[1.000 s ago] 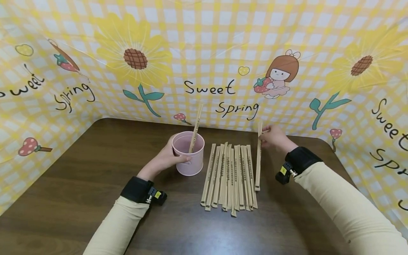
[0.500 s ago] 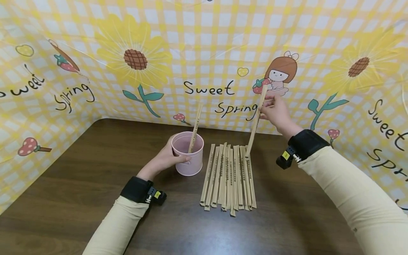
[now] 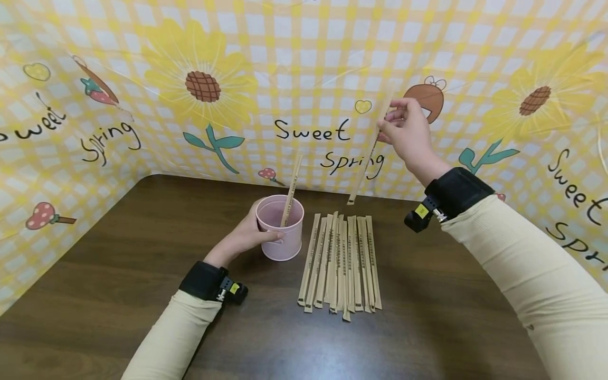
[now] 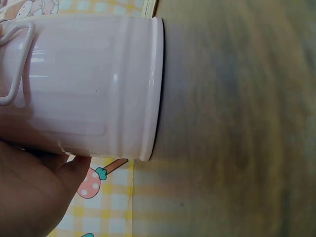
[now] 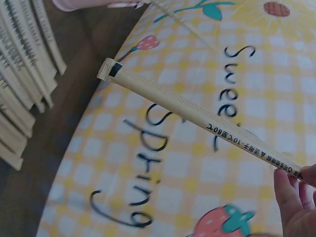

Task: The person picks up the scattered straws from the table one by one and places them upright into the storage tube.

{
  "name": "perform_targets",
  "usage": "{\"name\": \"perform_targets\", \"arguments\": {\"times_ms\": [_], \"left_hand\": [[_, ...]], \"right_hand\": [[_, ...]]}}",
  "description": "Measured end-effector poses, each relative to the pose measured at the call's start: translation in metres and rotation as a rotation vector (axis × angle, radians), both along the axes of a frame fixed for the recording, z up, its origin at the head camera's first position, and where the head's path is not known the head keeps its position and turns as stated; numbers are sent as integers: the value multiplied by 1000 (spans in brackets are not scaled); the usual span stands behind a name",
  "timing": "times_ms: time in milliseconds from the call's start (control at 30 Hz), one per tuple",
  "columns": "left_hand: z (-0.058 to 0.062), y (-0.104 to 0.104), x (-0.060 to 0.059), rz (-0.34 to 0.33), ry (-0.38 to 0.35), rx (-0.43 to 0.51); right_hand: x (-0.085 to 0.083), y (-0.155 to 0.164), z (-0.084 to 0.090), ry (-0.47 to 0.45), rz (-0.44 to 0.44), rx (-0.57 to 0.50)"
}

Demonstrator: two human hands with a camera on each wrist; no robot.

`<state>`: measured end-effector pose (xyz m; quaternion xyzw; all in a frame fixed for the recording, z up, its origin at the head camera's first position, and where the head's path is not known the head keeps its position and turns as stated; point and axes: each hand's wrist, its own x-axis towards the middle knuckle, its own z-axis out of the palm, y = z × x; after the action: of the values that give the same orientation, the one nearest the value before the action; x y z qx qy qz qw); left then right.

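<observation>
Paper-wrapped chopsticks (image 3: 368, 153) hang tilted in the air, pinched at their upper end by the right hand (image 3: 408, 132), above the row of wrapped chopsticks (image 3: 339, 261) lying on the dark counter (image 3: 119, 264). Just left of that row, the left hand (image 3: 247, 235) grips the pink bucket (image 3: 280, 229), where one wrapped pair (image 3: 291, 190) leans.

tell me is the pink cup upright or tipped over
Upright. The pink cup stands on its base on the table, mouth up, one paper-wrapped stick leaning inside; the left hand grips its side.
</observation>
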<state>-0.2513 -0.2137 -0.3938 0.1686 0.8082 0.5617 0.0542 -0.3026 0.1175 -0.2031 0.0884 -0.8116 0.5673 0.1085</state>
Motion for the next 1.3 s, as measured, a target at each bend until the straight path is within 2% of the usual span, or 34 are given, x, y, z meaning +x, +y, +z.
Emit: {"name": "perform_targets", "arguments": {"times_ms": [233,567,700,900,1100,1300], "left_hand": [[0,-1,0,17,-21,-16],[-1,0,-2,13,-8,-17],[0,0,-2,12,6,-5],[1,0,-2,13,9,-9],[0,0,-3,15,7,-6],[-1,0,-4,15,12,21]], "right_hand": [[3,-27,11,45,43,-89],[6,-64,1,111,120,-168],[7,-77,-4,97,140,-188],[7,-88,-13,84,175,-162],[7,-94,-27,75,170,-93],[8,-97,-41,55,182,-68]]}}
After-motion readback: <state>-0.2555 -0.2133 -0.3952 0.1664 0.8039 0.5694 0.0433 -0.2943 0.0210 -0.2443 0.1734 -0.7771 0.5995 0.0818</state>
